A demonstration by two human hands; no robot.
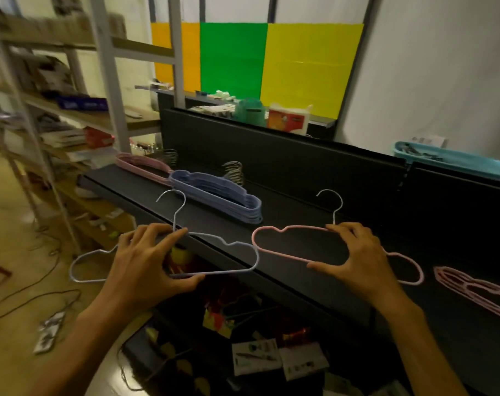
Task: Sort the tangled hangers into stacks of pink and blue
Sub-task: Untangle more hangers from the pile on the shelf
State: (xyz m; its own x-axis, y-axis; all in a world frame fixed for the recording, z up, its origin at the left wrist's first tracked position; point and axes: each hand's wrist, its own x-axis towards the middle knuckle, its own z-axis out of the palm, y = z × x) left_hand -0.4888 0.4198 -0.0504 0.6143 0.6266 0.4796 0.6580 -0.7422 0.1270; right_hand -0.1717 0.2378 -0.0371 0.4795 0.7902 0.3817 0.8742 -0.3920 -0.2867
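I have one hanger in each hand, lifted apart over the front edge of the dark surface (300,284). My left hand (146,261) is clenched around the blue hanger (231,247), fingers over its top bar by the hook, thumb under the bottom bar; it hangs partly off the edge at 7 o'clock. My right hand (354,252) has the pink hanger (271,231) in the same grip, thumb under, fingers on top, above the surface near the centre. The blue stack (217,195) lies at 11 o'clock, with the pink stack (140,167) touching it just beyond, further toward 10. More pink hangers (477,290) lie loose at 3 o'clock. I judge the untangling of this pair done and the placing step in hand. Next, each hanger goes onto its own colour's stack: the blue is a short reach forward; the pink must cross over the blue stack, hooks lined up with those already there.
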